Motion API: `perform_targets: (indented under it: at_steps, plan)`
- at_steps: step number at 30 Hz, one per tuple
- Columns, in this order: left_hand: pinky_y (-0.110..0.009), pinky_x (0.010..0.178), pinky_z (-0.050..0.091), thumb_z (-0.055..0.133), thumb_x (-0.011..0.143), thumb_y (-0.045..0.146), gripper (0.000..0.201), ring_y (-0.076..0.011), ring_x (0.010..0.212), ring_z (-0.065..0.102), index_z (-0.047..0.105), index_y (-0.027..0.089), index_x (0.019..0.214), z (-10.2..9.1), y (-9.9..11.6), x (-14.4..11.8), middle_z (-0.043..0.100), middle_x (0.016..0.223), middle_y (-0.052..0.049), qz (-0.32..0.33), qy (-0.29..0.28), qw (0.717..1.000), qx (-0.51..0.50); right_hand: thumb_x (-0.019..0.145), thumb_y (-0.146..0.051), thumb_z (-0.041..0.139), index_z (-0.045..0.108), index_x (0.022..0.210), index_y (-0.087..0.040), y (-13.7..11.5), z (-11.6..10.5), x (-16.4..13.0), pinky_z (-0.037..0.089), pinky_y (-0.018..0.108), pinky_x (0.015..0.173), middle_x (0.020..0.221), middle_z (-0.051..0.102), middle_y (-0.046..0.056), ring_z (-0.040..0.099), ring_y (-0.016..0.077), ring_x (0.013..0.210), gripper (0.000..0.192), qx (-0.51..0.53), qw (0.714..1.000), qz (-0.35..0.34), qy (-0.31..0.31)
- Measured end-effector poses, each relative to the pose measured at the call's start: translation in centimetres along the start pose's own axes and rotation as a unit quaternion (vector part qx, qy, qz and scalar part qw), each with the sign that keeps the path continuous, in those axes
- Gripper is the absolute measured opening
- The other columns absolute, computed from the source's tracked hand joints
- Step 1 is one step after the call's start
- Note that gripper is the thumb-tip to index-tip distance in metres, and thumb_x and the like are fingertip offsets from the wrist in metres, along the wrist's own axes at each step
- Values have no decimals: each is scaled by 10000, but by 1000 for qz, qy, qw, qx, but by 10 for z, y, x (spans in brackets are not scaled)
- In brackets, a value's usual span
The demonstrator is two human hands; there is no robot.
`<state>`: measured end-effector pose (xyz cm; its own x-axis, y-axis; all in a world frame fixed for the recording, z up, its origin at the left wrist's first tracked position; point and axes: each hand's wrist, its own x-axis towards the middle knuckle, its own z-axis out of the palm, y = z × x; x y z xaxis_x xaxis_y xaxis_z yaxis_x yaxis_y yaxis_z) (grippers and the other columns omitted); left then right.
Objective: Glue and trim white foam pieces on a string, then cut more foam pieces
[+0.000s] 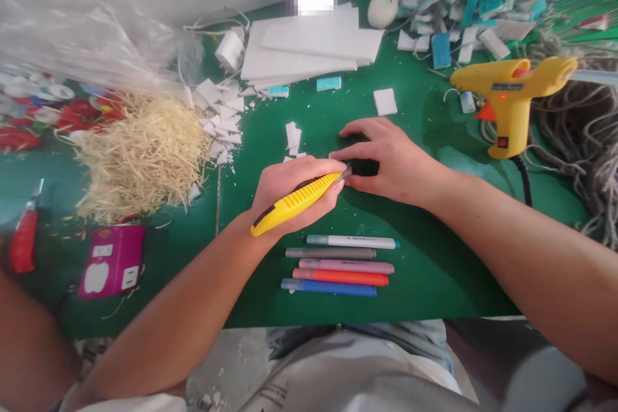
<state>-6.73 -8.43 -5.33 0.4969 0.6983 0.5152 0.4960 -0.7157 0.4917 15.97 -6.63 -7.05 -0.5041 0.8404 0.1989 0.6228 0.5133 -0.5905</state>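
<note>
My left hand [299, 190] is closed round a yellow utility knife [302, 203], whose blade end points right, toward my other hand. My right hand [386, 158] has its fingers curved and apart, the fingertips close to the blade end and the left fingertips. Nothing shows clearly between those right fingers. Small white foam scraps [293, 136] lie just beyond the left hand, and a square white foam piece [385, 102] sits beyond the right. Nearer my body, several markers, among them a blue marker [328, 288] and an orange marker [340, 277], lie side by side.
To the right stands a yellow glue gun [512, 96] with a lit red light, beside grey cord [570, 161]. White foam sheets [313, 45] are stacked behind. Straw [145, 154], a purple box [112, 261] and a red-handled cutter [24, 238] lie left, near another person's arm [33, 335].
</note>
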Motion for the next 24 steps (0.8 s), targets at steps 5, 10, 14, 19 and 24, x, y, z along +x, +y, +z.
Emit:
perform_targets:
  at_steps: [5, 10, 14, 19, 24]
  plan:
    - [-232, 763, 635, 622, 956, 288, 176, -142, 757, 775, 784, 222, 976, -1, 0, 0, 829, 921, -8, 3, 0, 1000, 13, 862, -331, 716, 814, 1193, -320, 0, 1, 0, 443, 619, 1131, 1375, 653, 104, 562, 355, 1306, 345, -1, 1000, 0, 2]
    - [-235, 760, 644, 641, 946, 241, 136, -139, 753, 778, 772, 228, 979, -2, 1, 0, 830, 929, 4, 7, 3, 1000, 1, 866, -325, 709, 821, 1186, -295, -2, 0, 1, 449, 619, 1124, 1375, 659, 117, 568, 361, 1302, 340, -3, 1000, 3, 0]
    - [-252, 765, 654, 646, 943, 215, 127, -147, 777, 786, 757, 243, 998, -4, 3, 1, 831, 955, 10, 22, -6, 1000, -5, 860, -310, 713, 821, 1180, -296, -3, 0, 1, 451, 621, 1123, 1380, 659, 116, 566, 363, 1305, 338, -1, 1000, 6, 0]
    - [-265, 751, 659, 650, 947, 206, 126, -152, 787, 785, 743, 273, 999, -2, 4, 2, 827, 951, 18, 24, -8, 1000, -6, 864, -308, 707, 821, 1172, -303, -3, 0, 0, 440, 625, 1133, 1380, 657, 116, 562, 360, 1310, 328, 0, 1000, 5, 2]
    - [-241, 780, 654, 665, 942, 208, 87, -139, 794, 783, 739, 228, 983, 1, 2, 1, 826, 946, 7, 24, 9, 999, -28, 869, -317, 693, 819, 1199, -272, -4, 0, 1, 454, 606, 1129, 1387, 655, 135, 573, 359, 1308, 356, -11, 1000, 3, -3]
